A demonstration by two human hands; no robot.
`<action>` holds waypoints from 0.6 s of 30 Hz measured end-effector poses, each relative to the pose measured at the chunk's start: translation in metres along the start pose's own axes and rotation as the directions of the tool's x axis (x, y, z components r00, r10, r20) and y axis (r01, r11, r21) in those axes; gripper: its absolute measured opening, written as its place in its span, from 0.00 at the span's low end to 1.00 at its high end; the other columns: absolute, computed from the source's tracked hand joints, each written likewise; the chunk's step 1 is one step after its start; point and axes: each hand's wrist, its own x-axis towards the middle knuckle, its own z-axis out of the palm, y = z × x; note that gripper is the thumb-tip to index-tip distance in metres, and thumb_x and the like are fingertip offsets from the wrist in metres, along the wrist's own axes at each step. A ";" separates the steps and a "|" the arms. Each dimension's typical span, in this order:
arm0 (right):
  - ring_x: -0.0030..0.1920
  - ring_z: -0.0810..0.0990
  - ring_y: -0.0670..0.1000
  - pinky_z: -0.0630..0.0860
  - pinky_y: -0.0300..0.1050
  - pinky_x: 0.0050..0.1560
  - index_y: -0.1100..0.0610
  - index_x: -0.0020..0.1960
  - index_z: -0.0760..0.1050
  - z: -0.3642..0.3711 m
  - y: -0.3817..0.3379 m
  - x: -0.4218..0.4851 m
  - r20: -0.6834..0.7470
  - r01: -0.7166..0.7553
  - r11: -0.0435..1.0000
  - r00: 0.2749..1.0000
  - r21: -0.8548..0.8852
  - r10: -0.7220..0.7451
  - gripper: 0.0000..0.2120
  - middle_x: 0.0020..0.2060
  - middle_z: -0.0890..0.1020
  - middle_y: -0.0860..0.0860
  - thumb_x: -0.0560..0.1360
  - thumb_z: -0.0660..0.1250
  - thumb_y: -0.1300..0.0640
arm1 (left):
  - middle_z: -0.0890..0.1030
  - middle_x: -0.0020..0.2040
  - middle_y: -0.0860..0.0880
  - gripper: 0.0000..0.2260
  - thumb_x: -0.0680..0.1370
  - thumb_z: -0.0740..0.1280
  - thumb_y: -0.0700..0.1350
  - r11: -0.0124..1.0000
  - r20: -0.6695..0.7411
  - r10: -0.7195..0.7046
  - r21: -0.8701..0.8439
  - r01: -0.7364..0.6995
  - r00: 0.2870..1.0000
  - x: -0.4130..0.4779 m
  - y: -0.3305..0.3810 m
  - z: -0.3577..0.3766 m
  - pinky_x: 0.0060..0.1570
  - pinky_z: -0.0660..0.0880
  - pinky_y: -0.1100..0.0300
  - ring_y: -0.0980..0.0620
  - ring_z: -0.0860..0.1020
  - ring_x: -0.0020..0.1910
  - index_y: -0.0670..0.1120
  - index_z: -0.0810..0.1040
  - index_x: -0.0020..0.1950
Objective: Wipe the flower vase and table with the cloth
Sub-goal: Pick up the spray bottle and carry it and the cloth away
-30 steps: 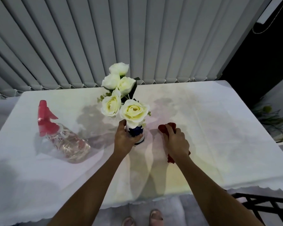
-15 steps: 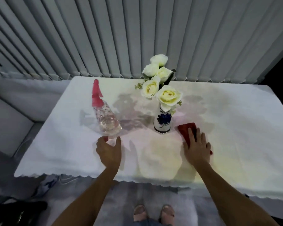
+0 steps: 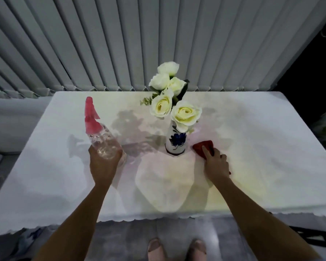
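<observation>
Both hands are busy: the left hand (image 3: 102, 164) now wraps the base of one clear spray bottle (image 3: 104, 142), which it was only nearing half a second ago. The right hand (image 3: 215, 164), flat before, curls its fingers on one red cloth (image 3: 202, 146) on the desk (image 3: 262, 147), just right of one vase (image 3: 175, 143) holding five white roses (image 3: 184, 113).

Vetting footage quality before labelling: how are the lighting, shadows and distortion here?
Head view: dim overall, a warm yellowish patch on the table near its front edge; flower vase and spray bottle throw soft shadows leftward; wide-angle lens splays the blinds; slight softness throughout.
</observation>
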 end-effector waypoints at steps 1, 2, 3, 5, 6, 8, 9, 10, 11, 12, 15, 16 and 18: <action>0.64 0.65 0.64 0.70 0.57 0.61 0.45 0.77 0.49 -0.002 0.001 0.000 0.012 0.002 1.000 1.000 0.024 -0.003 0.28 0.72 0.60 0.59 0.80 0.53 0.59 | 0.78 0.60 0.40 0.36 0.65 0.79 0.51 1.000 -0.006 0.014 0.015 -0.014 1.000 -0.001 0.002 -0.002 0.56 0.75 0.47 0.37 0.78 0.56 0.40 0.66 0.66; 0.64 0.65 0.64 0.70 0.57 0.62 0.45 0.77 0.49 -0.004 0.002 -0.001 0.022 0.001 0.999 1.000 0.049 -0.002 0.29 0.72 0.61 0.59 0.80 0.53 0.60 | 0.78 0.60 0.39 0.36 0.66 0.79 0.51 0.999 -0.006 0.024 0.028 -0.024 1.000 -0.002 0.005 -0.003 0.56 0.75 0.46 0.36 0.78 0.56 0.40 0.66 0.66; 0.65 0.65 0.63 0.70 0.57 0.62 0.45 0.77 0.49 -0.007 0.003 -0.001 0.027 -0.005 0.997 1.000 0.073 0.003 0.30 0.71 0.61 0.59 0.79 0.54 0.61 | 0.78 0.60 0.39 0.36 0.66 0.79 0.51 0.999 -0.006 0.019 0.032 -0.019 1.000 -0.004 0.007 -0.005 0.56 0.74 0.45 0.35 0.78 0.56 0.40 0.66 0.66; 0.65 0.64 0.63 0.70 0.57 0.62 0.47 0.77 0.49 -0.012 0.008 -0.005 0.012 -0.031 0.991 0.999 0.133 0.030 0.32 0.71 0.62 0.59 0.78 0.56 0.63 | 0.79 0.60 0.39 0.36 0.66 0.78 0.52 1.000 -0.005 0.000 0.013 0.001 1.000 -0.013 0.011 -0.008 0.57 0.74 0.45 0.35 0.78 0.57 0.41 0.66 0.66; 0.65 0.64 0.63 0.70 0.57 0.62 0.47 0.77 0.50 -0.016 0.013 -0.009 0.000 -0.040 0.986 0.999 0.161 0.041 0.32 0.71 0.62 0.60 0.78 0.56 0.64 | 0.79 0.60 0.39 0.36 0.66 0.79 0.52 1.000 -0.009 0.000 0.001 0.000 1.000 -0.022 0.013 -0.008 0.58 0.74 0.45 0.35 0.78 0.57 0.41 0.67 0.66; 0.65 0.64 0.63 0.71 0.57 0.61 0.47 0.77 0.50 -0.020 0.024 -0.018 -0.014 -0.047 0.982 0.999 0.185 0.050 0.31 0.71 0.62 0.60 0.78 0.55 0.64 | 0.79 0.60 0.40 0.36 0.65 0.79 0.52 1.000 0.002 0.012 0.000 -0.012 1.000 -0.042 0.017 -0.010 0.59 0.74 0.44 0.36 0.78 0.58 0.42 0.67 0.66; 0.65 0.65 0.62 0.71 0.57 0.60 0.47 0.77 0.49 -0.023 0.032 -0.024 -0.021 -0.052 0.981 0.998 0.188 0.057 0.32 0.71 0.62 0.59 0.78 0.55 0.64 | 0.79 0.60 0.40 0.36 0.65 0.79 0.52 1.000 0.022 0.025 0.006 -0.025 0.999 -0.055 0.019 -0.009 0.59 0.74 0.44 0.36 0.78 0.57 0.43 0.67 0.66; 0.65 0.65 0.62 0.72 0.56 0.59 0.47 0.77 0.49 -0.027 0.041 -0.029 -0.026 -0.059 0.980 0.998 0.190 0.065 0.32 0.71 0.63 0.59 0.78 0.55 0.64 | 0.79 0.59 0.40 0.35 0.65 0.79 0.53 0.999 0.046 0.042 0.019 -0.043 0.998 -0.067 0.021 -0.008 0.58 0.74 0.44 0.36 0.78 0.56 0.43 0.67 0.65; 0.64 0.65 0.62 0.72 0.56 0.58 0.47 0.77 0.49 -0.031 0.051 -0.036 -0.035 -0.068 0.978 0.997 0.198 0.076 0.32 0.71 0.63 0.59 0.78 0.55 0.64 | 0.80 0.58 0.40 0.35 0.65 0.79 0.53 0.998 0.069 0.060 0.031 -0.062 0.996 -0.081 0.025 -0.006 0.57 0.75 0.44 0.36 0.79 0.55 0.43 0.68 0.64; 0.64 0.65 0.62 0.72 0.56 0.57 0.47 0.77 0.49 -0.035 0.063 -0.043 -0.045 -0.075 0.975 0.995 0.211 0.087 0.31 0.70 0.63 0.59 0.78 0.55 0.63 | 0.81 0.57 0.40 0.34 0.65 0.79 0.54 0.995 0.094 0.081 0.043 -0.085 0.992 -0.096 0.028 -0.002 0.55 0.75 0.44 0.36 0.80 0.53 0.43 0.68 0.64; 0.64 0.65 0.62 0.73 0.55 0.57 0.47 0.77 0.49 -0.042 0.105 -0.067 -0.076 -0.095 0.971 0.991 0.221 0.114 0.31 0.70 0.64 0.59 0.79 0.55 0.62 | 0.82 0.54 0.41 0.32 0.65 0.78 0.55 0.982 0.192 0.169 0.052 -0.183 0.967 -0.146 0.045 0.019 0.50 0.77 0.47 0.37 0.81 0.50 0.45 0.69 0.63; 0.64 0.66 0.61 0.73 0.55 0.58 0.47 0.77 0.49 -0.044 0.124 -0.078 -0.081 -0.110 0.969 0.988 0.221 0.131 0.31 0.70 0.64 0.59 0.78 0.55 0.62 | 0.82 0.54 0.42 0.31 0.65 0.78 0.54 0.977 0.223 0.196 0.044 -0.211 0.955 -0.166 0.053 0.029 0.49 0.76 0.49 0.38 0.81 0.50 0.45 0.70 0.62; 0.64 0.65 0.61 0.73 0.55 0.58 0.47 0.77 0.49 -0.046 0.164 -0.101 -0.079 -0.155 0.960 0.981 0.233 0.177 0.32 0.70 0.64 0.58 0.78 0.56 0.63 | 0.82 0.53 0.42 0.30 0.66 0.78 0.54 0.972 0.270 0.225 0.011 -0.236 0.936 -0.206 0.072 0.050 0.48 0.75 0.50 0.38 0.80 0.50 0.46 0.70 0.62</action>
